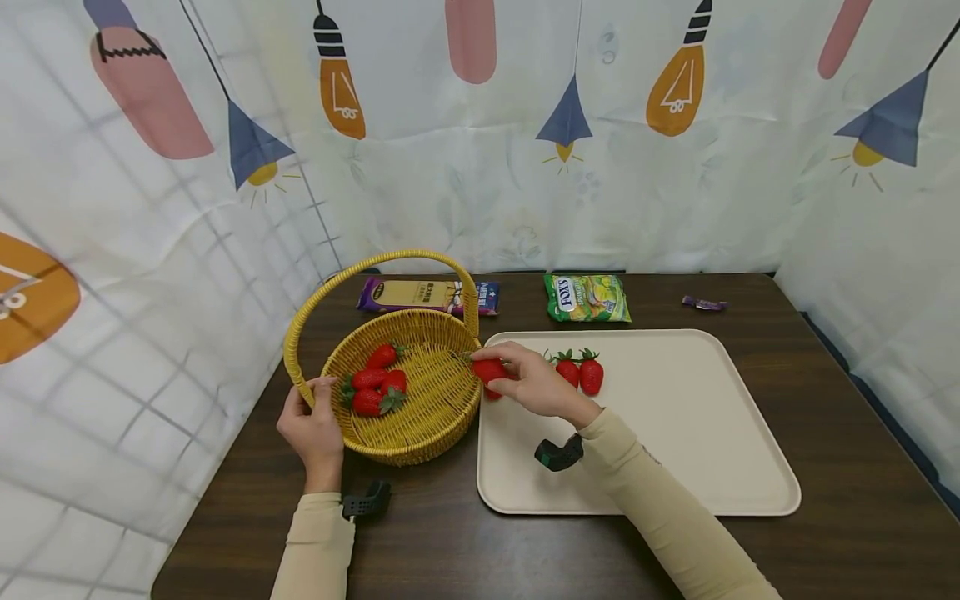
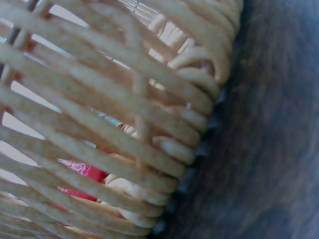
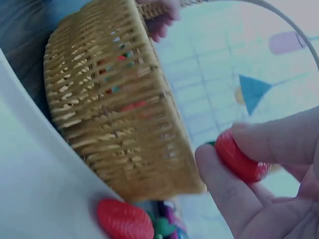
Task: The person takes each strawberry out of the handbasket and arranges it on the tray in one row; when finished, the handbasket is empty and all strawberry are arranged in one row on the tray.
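Note:
My left hand [image 1: 313, 429] grips the yellow wicker basket [image 1: 431, 396] at its left rim, by the foot of the handle. Several strawberries [image 1: 367, 402] lie in the left part of the basket. Between thumb and fingers, my right hand [image 1: 546, 385] pinches a strawberry [image 3: 240, 158] just beside the basket's right rim. Below it, another strawberry [image 3: 124, 220] rests on the cream tray [image 1: 645, 450]. Two more strawberries [image 1: 592, 376] sit on the tray, beyond the right hand. The left wrist view is filled by the basket's woven wall [image 2: 109, 119], and the hand is out of sight there.
Behind the basket lies a purple and yellow snack packet [image 1: 420, 294]. A green candy bag [image 1: 587, 298] and a small purple wrapped sweet [image 1: 704, 303] lie along the back of the dark wooden table [image 1: 847, 467]. Printed curtains [image 1: 480, 192] hang behind and at the sides.

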Action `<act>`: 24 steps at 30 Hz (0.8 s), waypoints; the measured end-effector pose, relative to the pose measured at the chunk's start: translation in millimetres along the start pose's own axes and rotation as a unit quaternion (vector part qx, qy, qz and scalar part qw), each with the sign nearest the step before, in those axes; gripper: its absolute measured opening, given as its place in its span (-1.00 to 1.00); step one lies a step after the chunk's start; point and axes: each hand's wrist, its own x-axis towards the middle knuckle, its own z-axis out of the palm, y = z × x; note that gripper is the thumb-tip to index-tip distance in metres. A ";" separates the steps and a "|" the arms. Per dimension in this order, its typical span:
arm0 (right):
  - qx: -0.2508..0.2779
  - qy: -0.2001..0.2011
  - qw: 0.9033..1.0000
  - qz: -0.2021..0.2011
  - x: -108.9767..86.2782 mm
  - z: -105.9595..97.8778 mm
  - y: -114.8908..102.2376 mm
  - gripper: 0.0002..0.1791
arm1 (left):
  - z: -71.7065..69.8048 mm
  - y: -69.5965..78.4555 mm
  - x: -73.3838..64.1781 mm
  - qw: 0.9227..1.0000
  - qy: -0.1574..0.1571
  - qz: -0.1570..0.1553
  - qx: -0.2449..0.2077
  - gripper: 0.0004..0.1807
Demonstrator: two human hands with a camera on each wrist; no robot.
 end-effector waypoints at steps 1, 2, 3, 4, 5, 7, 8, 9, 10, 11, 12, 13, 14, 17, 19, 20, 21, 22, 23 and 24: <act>0.013 0.002 1.000 0.003 -1.8 -2.9 2.3 -0.51 | 0.1 0.0 0.0 1.000 0.000 0.001 0.000 -0.75; 0.023 0.005 1.000 0.006 -3.6 -6.0 4.6 -0.50 | 0.1 -0.1 0.0 1.000 0.001 0.001 0.000 -0.76; 0.029 0.009 0.999 0.013 -5.9 -9.5 6.3 -0.51 | 0.1 -0.1 0.0 1.000 0.000 0.002 0.000 -0.77; 0.036 0.013 0.999 0.017 -8.3 -13.2 7.8 -0.51 | 0.0 -0.2 0.1 1.000 0.000 0.003 0.000 -0.77; 0.041 0.017 0.999 0.022 -10.4 -16.7 9.2 -0.51 | 0.0 -0.3 0.2 1.000 0.000 0.004 -0.001 -0.76; 0.050 0.026 0.998 0.034 -14.5 -23.9 12.3 -0.52 | -0.1 -0.8 0.3 1.000 -0.001 0.005 -0.001 -0.74; 0.052 0.031 0.997 0.042 -16.6 -27.7 14.2 -0.53 | -0.1 -1.1 0.2 1.000 -0.002 0.006 -0.002 -0.73; 0.051 0.037 0.997 0.051 -18.8 -31.4 16.3 -0.54 | -0.1 -1.3 0.4 1.000 -0.002 0.006 -0.004 -0.73; 0.049 0.041 0.996 0.055 -20.8 -35.1 18.7 -0.54 | -0.1 -1.5 0.5 1.000 -0.003 0.006 -0.005 -0.74; 0.046 0.047 0.996 0.062 -22.7 -38.6 20.8 -0.55 | -0.2 -1.8 0.5 1.000 -0.003 0.006 -0.007 -0.75; 0.041 0.052 0.996 0.068 -24.6 -42.3 23.3 -0.56 | -0.2 -2.0 0.6 1.000 -0.003 0.005 -0.009 -0.77; 0.032 0.058 0.995 0.073 -26.6 -46.0 25.8 -0.58 | -0.3 -2.1 0.6 1.000 -0.003 0.004 -0.009 -0.78; 0.025 0.062 0.995 0.075 -28.2 -49.7 28.8 -0.59 | -0.3 -2.2 0.6 1.000 -0.003 0.003 -0.009 -0.79; 0.017 0.072 0.994 0.081 -32.6 -59.6 36.4 -0.61 | -0.4 -2.2 0.5 1.000 -0.001 0.001 -0.009 -0.80; 0.018 0.079 0.993 0.082 -34.8 -65.8 41.6 -0.61 | -0.4 -1.9 0.4 1.000 -0.001 0.000 -0.006 -0.79; 0.020 0.082 0.993 0.082 -35.8 -68.8 43.9 -0.61 | -0.4 -1.9 0.3 1.000 -0.001 0.000 -0.006 -0.78; 0.019 0.087 0.993 0.082 -36.8 -71.7 45.4 -0.62 | -0.4 -1.8 0.3 1.000 -0.001 0.000 -0.005 -0.77; 0.017 0.094 0.992 0.082 -37.7 -74.7 46.9 -0.62 | -0.4 -1.7 0.2 1.000 -0.001 0.000 -0.006 -0.77; 0.016 0.099 0.991 0.084 -38.7 -77.7 48.1 -0.62 | -0.3 -1.8 0.2 1.000 -0.002 0.000 -0.005 -0.77; 0.013 0.105 0.990 0.088 -39.9 -81.0 49.1 -0.62 | -0.2 -1.9 0.1 1.000 -0.002 -0.001 -0.005 -0.77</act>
